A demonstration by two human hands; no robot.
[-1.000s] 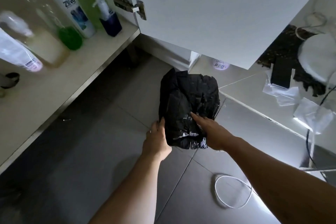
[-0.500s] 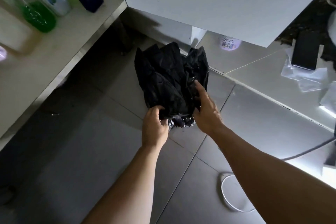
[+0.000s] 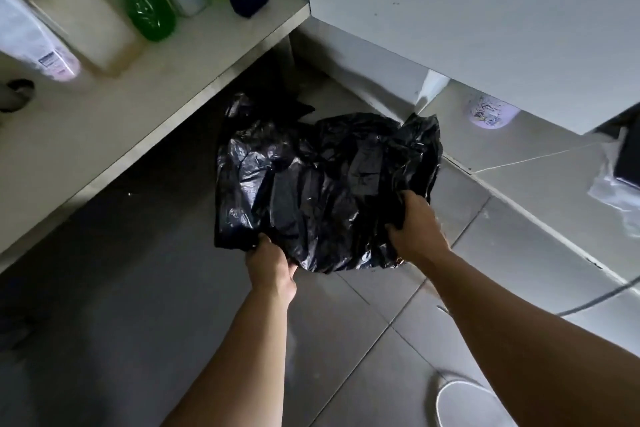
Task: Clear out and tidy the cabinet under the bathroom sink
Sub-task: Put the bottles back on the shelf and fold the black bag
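Arms reached forward side by side over the tiled floor [image 3: 363,333]. The left hand [image 3: 272,269] was clenched on the lower left corner of the black plastic bag [image 3: 311,184], the right hand [image 3: 415,229] clenched on its right edge, spreading it just below the cabinet shelf [image 3: 114,128] front edge.

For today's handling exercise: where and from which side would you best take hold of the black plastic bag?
Grip the black plastic bag along its near, lower edge, coming from the person's side, one hand toward each end. It is limp, crumpled film with no handles visible, so pinched folds probably give the surest hold, as the left hand and right hand do.
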